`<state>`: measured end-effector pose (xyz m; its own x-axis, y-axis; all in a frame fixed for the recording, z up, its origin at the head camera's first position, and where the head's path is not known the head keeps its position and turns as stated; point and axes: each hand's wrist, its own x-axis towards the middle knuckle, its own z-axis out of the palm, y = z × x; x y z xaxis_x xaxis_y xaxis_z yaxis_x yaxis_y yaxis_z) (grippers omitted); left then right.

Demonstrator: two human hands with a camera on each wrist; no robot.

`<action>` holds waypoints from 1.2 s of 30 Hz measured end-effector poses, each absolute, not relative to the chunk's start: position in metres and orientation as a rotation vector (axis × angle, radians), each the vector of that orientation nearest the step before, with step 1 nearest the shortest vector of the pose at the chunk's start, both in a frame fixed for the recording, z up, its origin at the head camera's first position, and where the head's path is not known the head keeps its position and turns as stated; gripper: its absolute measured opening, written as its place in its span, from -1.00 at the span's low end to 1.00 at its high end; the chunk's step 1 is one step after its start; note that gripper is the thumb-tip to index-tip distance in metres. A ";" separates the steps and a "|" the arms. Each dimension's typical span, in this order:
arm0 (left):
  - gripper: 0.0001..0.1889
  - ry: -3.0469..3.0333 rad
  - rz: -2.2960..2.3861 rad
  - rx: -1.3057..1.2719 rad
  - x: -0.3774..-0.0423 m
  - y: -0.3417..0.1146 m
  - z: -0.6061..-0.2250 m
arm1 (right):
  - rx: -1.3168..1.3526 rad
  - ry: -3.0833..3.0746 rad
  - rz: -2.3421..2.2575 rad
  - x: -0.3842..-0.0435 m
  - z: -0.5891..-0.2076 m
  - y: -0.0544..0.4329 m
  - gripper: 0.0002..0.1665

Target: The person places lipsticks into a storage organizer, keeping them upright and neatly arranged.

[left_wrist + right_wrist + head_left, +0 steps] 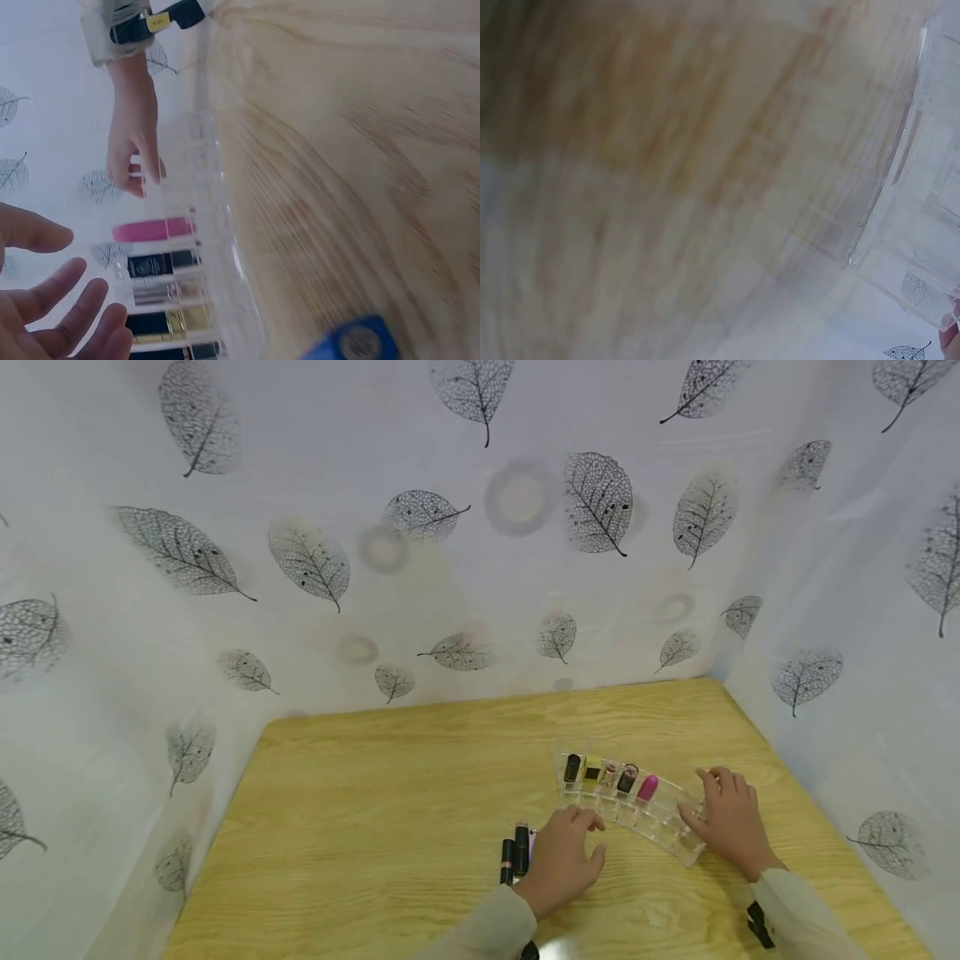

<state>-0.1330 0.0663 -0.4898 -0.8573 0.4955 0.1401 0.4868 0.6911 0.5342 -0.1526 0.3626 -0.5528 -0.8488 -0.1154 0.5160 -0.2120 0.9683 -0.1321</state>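
Observation:
A clear lipstick organizer with a curved, stepped shape stands on the table. Its back row holds several lipsticks, among them a magenta one, a black one and a yellow-and-black one. My right hand grips the organizer's right end between thumb and fingers; only a bit of that hand shows in the right wrist view. In front of the left end hovers my left hand, fingers spread loosely and holding nothing. In the left wrist view its fingers overlap the area beside the lipsticks.
Left of my left hand lie two black lipsticks, one with a pink band, the other beside it. A pinkish item is partly hidden there. A blue object shows low in the left wrist view. Leaf-print curtains enclose the wooden table.

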 end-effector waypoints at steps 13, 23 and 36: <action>-0.64 3.094 0.407 0.741 -0.122 0.016 -0.527 | 0.232 -2.589 0.255 -0.151 -0.553 0.363 -0.28; -0.64 3.115 0.231 0.738 -0.118 0.009 -0.535 | 0.228 -2.584 0.259 -0.151 -0.553 0.362 -0.28; -0.63 3.076 0.270 0.821 -0.123 0.020 -0.540 | 0.246 -2.565 0.254 -0.152 -0.552 0.362 -0.22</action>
